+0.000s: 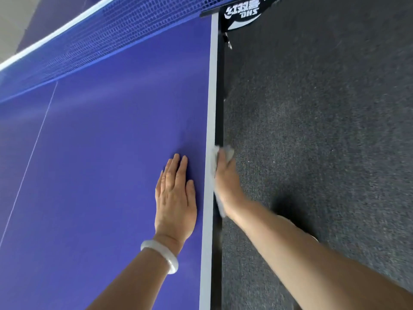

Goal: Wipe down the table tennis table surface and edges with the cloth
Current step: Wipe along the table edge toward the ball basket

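Note:
The blue table tennis table fills the left of the view, with a white sideline and a black side edge running up to the net. My left hand lies flat on the blue surface beside the sideline, fingers straight. My right hand grips a pale grey cloth and holds it against the table's side edge. The cloth shows above the fingers and below the wrist; my fingers are hidden behind the edge.
A blue net with a white top band crosses the top left. Its black clamp post with a logo sticks out over the edge at the top. Dark grey carpet lies to the right of the table.

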### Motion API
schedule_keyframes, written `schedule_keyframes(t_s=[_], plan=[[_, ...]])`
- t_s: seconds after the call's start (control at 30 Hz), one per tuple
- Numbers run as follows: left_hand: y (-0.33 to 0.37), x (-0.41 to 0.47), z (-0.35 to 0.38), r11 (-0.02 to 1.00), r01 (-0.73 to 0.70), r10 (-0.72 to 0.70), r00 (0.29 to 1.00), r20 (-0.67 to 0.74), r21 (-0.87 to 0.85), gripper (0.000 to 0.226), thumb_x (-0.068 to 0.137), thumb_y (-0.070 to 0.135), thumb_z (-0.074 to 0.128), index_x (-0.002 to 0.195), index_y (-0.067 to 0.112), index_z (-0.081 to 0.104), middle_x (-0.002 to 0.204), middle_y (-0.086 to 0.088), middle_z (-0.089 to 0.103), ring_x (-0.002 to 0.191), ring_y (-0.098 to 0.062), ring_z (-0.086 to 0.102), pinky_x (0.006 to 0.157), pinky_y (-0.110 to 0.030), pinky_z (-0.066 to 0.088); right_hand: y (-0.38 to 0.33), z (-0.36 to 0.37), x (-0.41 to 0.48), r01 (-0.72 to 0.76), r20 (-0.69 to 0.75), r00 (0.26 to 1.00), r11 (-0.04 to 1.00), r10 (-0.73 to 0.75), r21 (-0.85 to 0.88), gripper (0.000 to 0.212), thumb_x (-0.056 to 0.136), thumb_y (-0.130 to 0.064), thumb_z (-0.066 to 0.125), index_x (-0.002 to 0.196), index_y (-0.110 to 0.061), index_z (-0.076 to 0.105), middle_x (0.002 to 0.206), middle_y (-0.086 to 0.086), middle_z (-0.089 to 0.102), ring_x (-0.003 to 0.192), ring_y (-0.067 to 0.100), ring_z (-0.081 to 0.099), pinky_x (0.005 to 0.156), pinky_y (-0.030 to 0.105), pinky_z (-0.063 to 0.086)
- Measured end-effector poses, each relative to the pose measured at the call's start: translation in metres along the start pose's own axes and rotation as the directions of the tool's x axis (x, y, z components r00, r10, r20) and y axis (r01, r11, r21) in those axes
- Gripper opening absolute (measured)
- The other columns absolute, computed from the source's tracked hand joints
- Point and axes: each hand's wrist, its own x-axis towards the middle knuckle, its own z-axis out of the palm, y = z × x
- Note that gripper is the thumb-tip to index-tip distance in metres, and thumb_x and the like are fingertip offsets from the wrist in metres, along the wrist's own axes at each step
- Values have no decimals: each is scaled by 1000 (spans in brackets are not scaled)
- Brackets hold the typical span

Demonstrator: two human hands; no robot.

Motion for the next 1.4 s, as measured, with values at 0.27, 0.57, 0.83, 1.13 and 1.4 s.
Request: schedule_keyframes(t_s=[0.27,0.57,0.83,1.13,1.4], plan=[[-3,-2,0,1000,-22,22,1000,-10,5,50,105,20,31,155,18,26,163,4,18,150,-10,11,123,-33,7,38,4,-54,199,-94,976,980,-195,34,31,106,-27,39,131,-9,45,109,-9,49,98,-3,54,80,-5,30],[-3,-1,-2,1000,-27,26,1000,-15,-13,50,105,18,28,156,18,24,164,3,16,150,-10,10,122,-35,8,34,2,-54,154,-93,984,988,-152,7,14,107,-25,36,107,-15,46,89,-14,54,76,-9,57,68,-1,39],[-2,-3,0,999,-38,37,998,-43,-31,50,104,20,26,154,16,28,162,1,20,149,-14,18,120,-41,16,84,5,-122,342,-62,934,930,-352,-132,66,103,-49,29,154,-8,24,157,5,33,145,13,30,119,39,27],[-7,-4,5,996,-19,14,998,-63,-83,48,105,20,30,154,22,30,161,7,22,148,-9,18,116,-30,12,66,-4,-70,370,0,927,915,-375,159,48,106,-23,36,151,-5,30,153,8,39,145,14,33,120,42,24],[-7,0,3,998,-36,32,997,-63,-50,47,106,20,30,154,20,30,161,5,23,147,-12,19,115,-29,11,162,-15,-200,376,107,920,926,-377,30,64,104,-43,37,157,-36,2,165,-13,8,152,9,5,123,49,13]])
